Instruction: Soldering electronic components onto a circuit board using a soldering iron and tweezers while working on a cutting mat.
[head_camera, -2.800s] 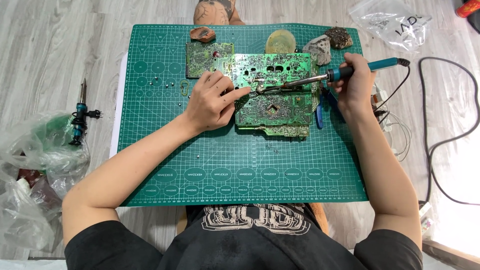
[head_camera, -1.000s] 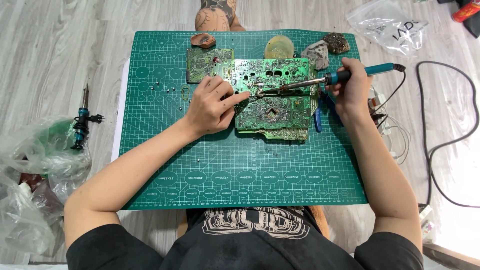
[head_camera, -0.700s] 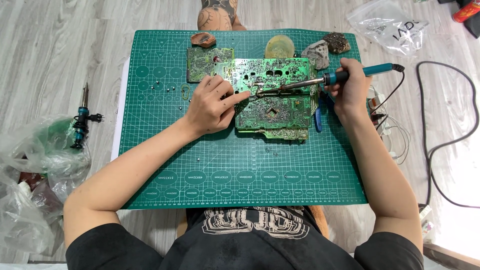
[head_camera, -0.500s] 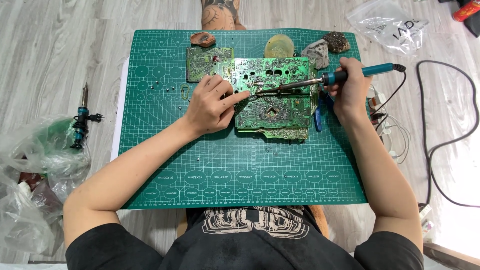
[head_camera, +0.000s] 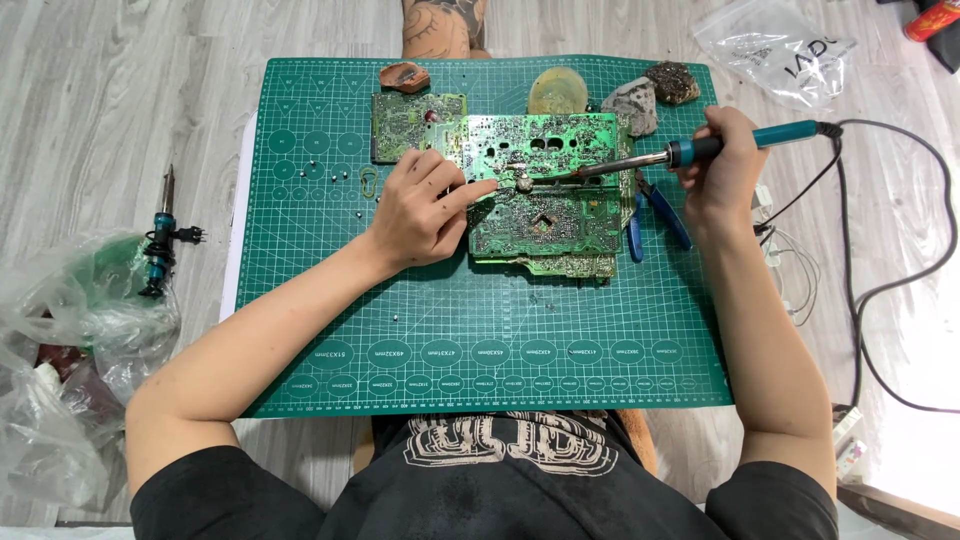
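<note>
A large green circuit board (head_camera: 560, 215) lies on a green cutting mat (head_camera: 480, 330). My left hand (head_camera: 420, 210) rests on the board's left edge, fingers curled, index finger pointing at a small metal part near the board's middle. My right hand (head_camera: 725, 165) grips a soldering iron (head_camera: 700, 150) with a blue handle; its tip touches the board beside that part. A smaller green board (head_camera: 405, 120) lies at the back left of the big one.
Blue-handled pliers (head_camera: 655, 215) lie right of the board. A yellowish disc (head_camera: 555, 92), two rocky lumps (head_camera: 650, 92) and a brown piece (head_camera: 403, 75) sit along the mat's far edge. A second soldering iron (head_camera: 160, 240) and plastic bags (head_camera: 70, 340) lie left; cables right.
Hardly anything has changed: both hands stay in place, with the iron's tip held on the same spot of the board. The view has shifted slightly.
</note>
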